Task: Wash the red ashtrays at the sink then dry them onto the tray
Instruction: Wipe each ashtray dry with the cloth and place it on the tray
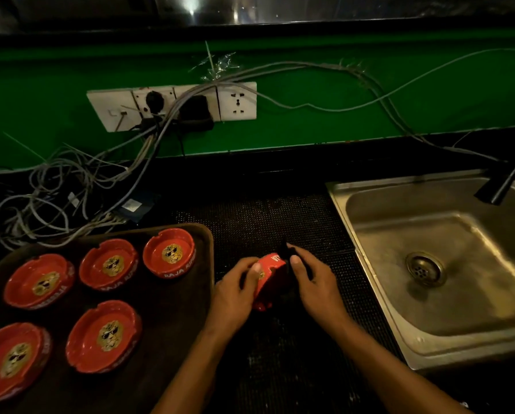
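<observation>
- Head view: I have one red ashtray (268, 274) up on its edge between my two hands, over the dark mesh mat (280, 222) on the tabletop, between the tray and the sink.
- My left hand (235, 289) wraps the ashtray's left side, thumb over the rim, fingers closed on it.
- My right hand (314, 279) is closed too, pressing what looks like a dark cloth (287, 252) against the ashtray's right face. The cloth is almost lost in the dim light, so I only judge it to be a cloth.
- I read this as the drying step, with the ashtray's hollow facing left and its disc roughly vertical, rim running near to far.
- The tray (172, 318) lies to the left of my hands, and my left hand is the nearer one to it. Five ashtrays sit there hollow-up: three along the far row (169, 253), (108, 263), (39, 280) and two in the near row (104, 336), (13, 360).
- The bare spot I would use is the tray's near right part, just left of my left hand; the ashtray must be tipped flat before it goes down.
- The sink (369, 240) is to the right, its basin showing nothing but the drain (425, 268), with the dark tap (506, 180) at its far right corner.
- Loose cables (56, 198) lie beyond the tray, below a wall socket strip (172, 104).
</observation>
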